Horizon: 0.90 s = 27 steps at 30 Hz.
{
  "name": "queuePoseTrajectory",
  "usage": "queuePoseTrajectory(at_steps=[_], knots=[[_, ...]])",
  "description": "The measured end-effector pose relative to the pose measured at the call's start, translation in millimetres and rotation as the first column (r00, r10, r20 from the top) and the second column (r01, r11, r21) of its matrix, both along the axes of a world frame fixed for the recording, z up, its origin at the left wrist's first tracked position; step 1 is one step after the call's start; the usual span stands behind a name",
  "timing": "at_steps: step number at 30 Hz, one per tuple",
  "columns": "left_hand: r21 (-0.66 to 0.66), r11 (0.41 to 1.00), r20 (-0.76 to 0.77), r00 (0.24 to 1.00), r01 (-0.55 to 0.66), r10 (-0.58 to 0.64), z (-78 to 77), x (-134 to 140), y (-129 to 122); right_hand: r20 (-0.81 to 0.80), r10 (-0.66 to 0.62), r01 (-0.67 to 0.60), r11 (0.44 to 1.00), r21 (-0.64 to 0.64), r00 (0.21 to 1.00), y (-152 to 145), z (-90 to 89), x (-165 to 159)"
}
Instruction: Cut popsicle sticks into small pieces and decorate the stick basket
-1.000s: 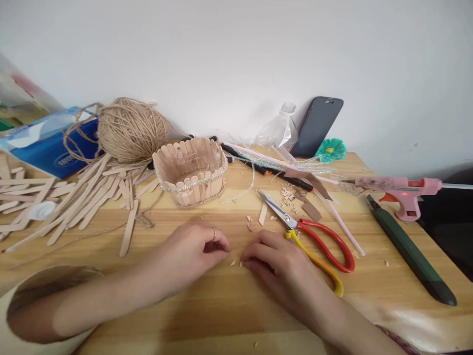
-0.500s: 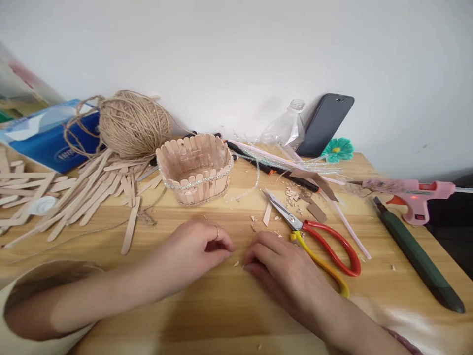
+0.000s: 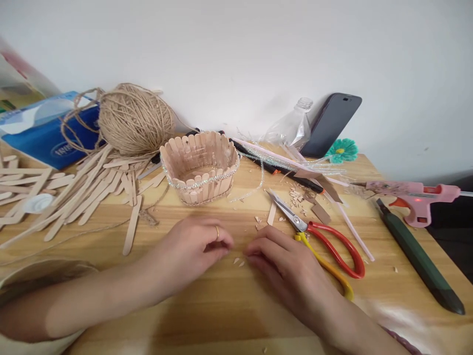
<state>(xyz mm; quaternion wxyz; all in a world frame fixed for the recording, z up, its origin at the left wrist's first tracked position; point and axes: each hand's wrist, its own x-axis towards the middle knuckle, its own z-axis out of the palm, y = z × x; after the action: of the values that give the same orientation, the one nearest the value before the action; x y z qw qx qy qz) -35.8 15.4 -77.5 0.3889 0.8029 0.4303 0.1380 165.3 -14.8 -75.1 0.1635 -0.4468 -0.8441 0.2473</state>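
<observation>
Fingers curled in narrow on both L hand (image 3: 201,246) and R hand (image 3: 290,264), but from my end of the feed I can't tell if either's pinching anything. Under them, a wood table (image 3: 207,328). Stick basket (image 3: 207,191) sits just beyond L hand (sparkly trim, btw). Scissors (image 3: 298,223) lie right beside R hand. Smallest: two wood slivers (image 3: 237,260) on the tabletop, approx. btwn the fingertips.
</observation>
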Motion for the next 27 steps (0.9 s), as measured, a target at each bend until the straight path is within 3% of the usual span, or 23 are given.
queuePoseTrajectory(at_steps=[4,7,27], knots=[[0.185,0.970,-0.072,0.987,0.158,-0.147,-2.1,4.0,2.3,0.014,-0.066,0.066,0.998,0.002,0.998,-7.9,-6.4,2.2],[0.196,0.959,-0.142,0.973,0.206,-0.180,-1.8,7.2,3.3,0.036,-0.087,0.087,0.996,0.018,0.996,-10.0,-9.0,0.0],[0.184,0.969,-0.172,0.976,0.166,-0.135,-4.1,9.3,-2.1,0.011,-0.065,0.064,0.997,0.034,0.998,-8.3,-8.6,-4.8]])
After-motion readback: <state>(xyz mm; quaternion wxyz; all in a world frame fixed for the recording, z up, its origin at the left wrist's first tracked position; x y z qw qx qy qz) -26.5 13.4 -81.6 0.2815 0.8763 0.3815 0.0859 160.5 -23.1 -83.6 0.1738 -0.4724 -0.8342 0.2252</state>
